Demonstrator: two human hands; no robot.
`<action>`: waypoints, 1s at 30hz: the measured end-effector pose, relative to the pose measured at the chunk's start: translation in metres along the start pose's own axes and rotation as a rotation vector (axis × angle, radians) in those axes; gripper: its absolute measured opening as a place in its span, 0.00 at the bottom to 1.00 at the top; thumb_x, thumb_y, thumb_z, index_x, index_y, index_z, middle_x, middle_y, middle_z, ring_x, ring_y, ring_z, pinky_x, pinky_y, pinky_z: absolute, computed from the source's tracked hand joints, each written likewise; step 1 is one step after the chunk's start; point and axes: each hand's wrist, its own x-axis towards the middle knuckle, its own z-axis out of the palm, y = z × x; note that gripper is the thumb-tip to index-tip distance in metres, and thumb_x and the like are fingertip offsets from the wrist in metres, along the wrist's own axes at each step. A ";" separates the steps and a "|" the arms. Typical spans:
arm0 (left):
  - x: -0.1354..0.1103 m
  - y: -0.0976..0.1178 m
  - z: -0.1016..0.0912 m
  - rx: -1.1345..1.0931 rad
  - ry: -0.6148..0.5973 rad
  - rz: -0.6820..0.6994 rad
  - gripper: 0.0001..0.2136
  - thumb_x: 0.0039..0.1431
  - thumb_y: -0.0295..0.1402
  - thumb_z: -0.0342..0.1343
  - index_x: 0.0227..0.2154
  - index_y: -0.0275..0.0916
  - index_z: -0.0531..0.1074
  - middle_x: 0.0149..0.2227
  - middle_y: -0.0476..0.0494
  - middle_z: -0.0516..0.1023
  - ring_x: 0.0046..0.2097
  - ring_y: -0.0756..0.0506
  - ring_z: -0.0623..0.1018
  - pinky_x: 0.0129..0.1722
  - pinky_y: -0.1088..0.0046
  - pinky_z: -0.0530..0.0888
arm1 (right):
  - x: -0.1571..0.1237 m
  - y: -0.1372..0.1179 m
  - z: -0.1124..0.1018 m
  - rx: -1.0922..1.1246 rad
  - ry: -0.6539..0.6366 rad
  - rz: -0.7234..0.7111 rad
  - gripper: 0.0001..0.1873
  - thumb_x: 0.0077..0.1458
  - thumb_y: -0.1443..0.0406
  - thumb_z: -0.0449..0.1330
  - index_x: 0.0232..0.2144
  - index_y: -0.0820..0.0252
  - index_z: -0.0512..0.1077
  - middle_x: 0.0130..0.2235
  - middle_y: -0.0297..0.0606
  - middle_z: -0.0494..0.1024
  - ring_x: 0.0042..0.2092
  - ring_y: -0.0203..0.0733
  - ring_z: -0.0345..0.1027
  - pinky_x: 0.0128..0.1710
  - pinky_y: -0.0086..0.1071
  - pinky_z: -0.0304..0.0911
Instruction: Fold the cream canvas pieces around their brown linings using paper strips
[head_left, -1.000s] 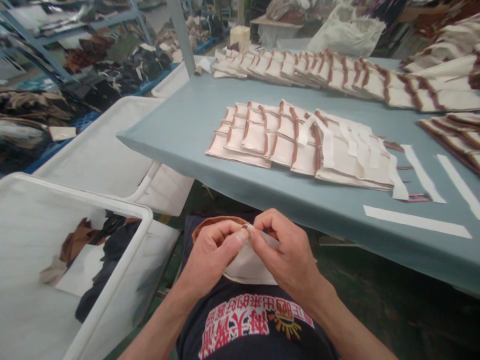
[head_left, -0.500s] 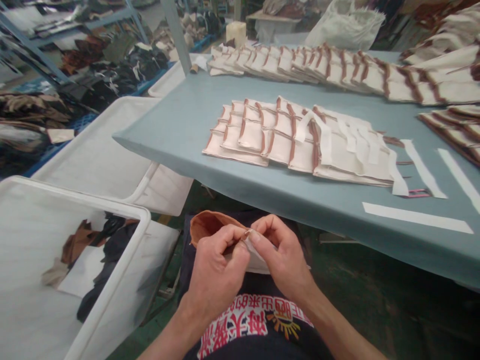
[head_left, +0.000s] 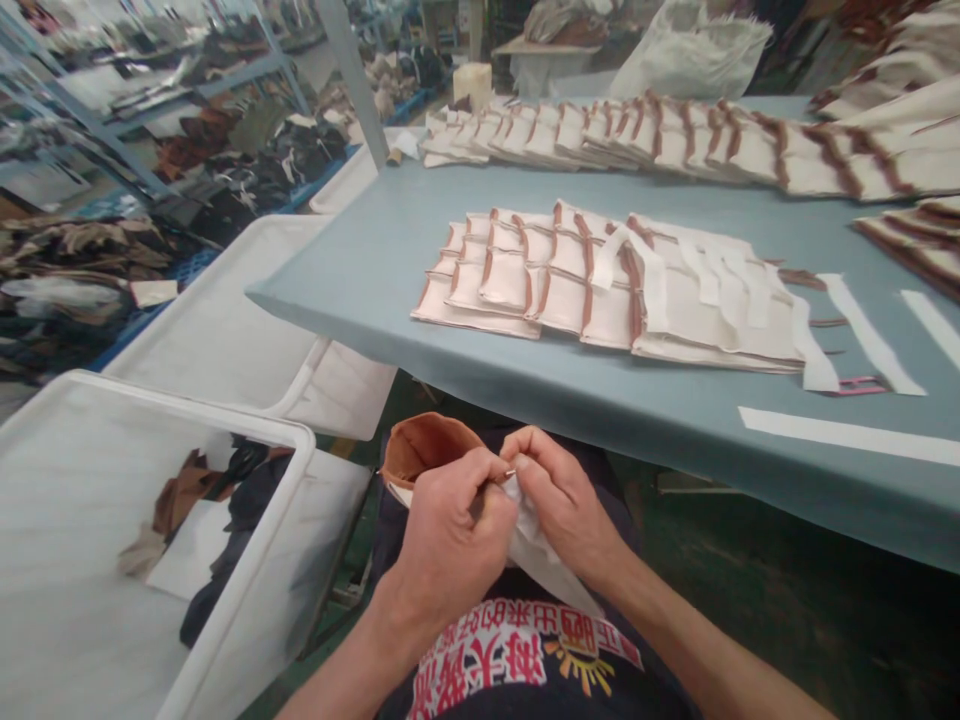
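Note:
Above my lap, both hands are closed and meet at the edge of a sewn fabric piece (head_left: 424, 450), brown on its open inner side and pale outside. My left hand (head_left: 457, 525) grips this piece, its thumb and forefinger pinching near the edge. Against it, my right hand (head_left: 559, 500) pinches the same edge from the other side. A white strip or pale flap (head_left: 551, 565) hangs below the right fingers; how it joins the piece is hidden. A tiny brown bit shows between the fingertips, too small to make out.
Beyond my hands a blue-green table (head_left: 337, 260) carries overlapping pale panels with brown seams (head_left: 510, 275), loose white strips (head_left: 847, 435) and a small pink-edged tool (head_left: 861, 386). More panels (head_left: 675, 140) line the back. White bins (head_left: 300, 440) stand at the left, one holding scraps (head_left: 217, 540).
The white strip or flap now hangs lower and further out below my right hand. More of the piece's brown opening shows. The view has shifted slightly, and both hands stay pinched together.

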 end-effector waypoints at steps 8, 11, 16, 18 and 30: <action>0.010 0.010 -0.028 -0.159 -0.187 -0.009 0.09 0.55 0.23 0.48 0.25 0.38 0.72 0.26 0.53 0.75 0.29 0.51 0.72 0.30 0.77 0.66 | 0.013 -0.039 -0.031 -0.418 -0.121 -0.577 0.11 0.63 0.67 0.56 0.47 0.58 0.72 0.47 0.42 0.81 0.48 0.44 0.74 0.54 0.41 0.64; 0.008 0.016 -0.036 -0.107 -0.166 0.011 0.09 0.56 0.22 0.49 0.28 0.39 0.73 0.27 0.54 0.76 0.28 0.52 0.71 0.29 0.77 0.65 | 0.021 -0.054 -0.035 -0.539 -0.300 -0.712 0.05 0.62 0.66 0.58 0.41 0.59 0.72 0.36 0.36 0.79 0.38 0.40 0.72 0.58 0.45 0.60; -0.001 0.022 -0.042 0.013 -0.098 0.052 0.08 0.56 0.20 0.50 0.30 0.41 0.69 0.24 0.57 0.72 0.25 0.53 0.70 0.26 0.78 0.64 | 0.025 -0.071 -0.037 -0.700 -0.446 -0.650 0.12 0.60 0.66 0.58 0.24 0.59 0.66 0.23 0.28 0.65 0.26 0.34 0.56 0.30 0.31 0.52; -0.004 0.021 -0.042 0.057 -0.046 0.153 0.10 0.57 0.18 0.50 0.31 0.41 0.68 0.25 0.57 0.72 0.25 0.54 0.71 0.26 0.79 0.65 | 0.024 -0.075 -0.036 -0.639 -0.503 -0.522 0.12 0.59 0.67 0.58 0.23 0.59 0.65 0.22 0.26 0.61 0.24 0.31 0.52 0.25 0.29 0.45; -0.001 -0.025 -0.023 0.225 0.168 0.819 0.08 0.67 0.23 0.47 0.44 0.37 0.69 0.34 0.41 0.81 0.32 0.48 0.78 0.31 0.75 0.75 | 0.014 -0.037 -0.023 0.278 -0.626 0.175 0.26 0.57 0.44 0.63 0.25 0.59 0.64 0.21 0.23 0.56 0.22 0.28 0.43 0.19 0.24 0.40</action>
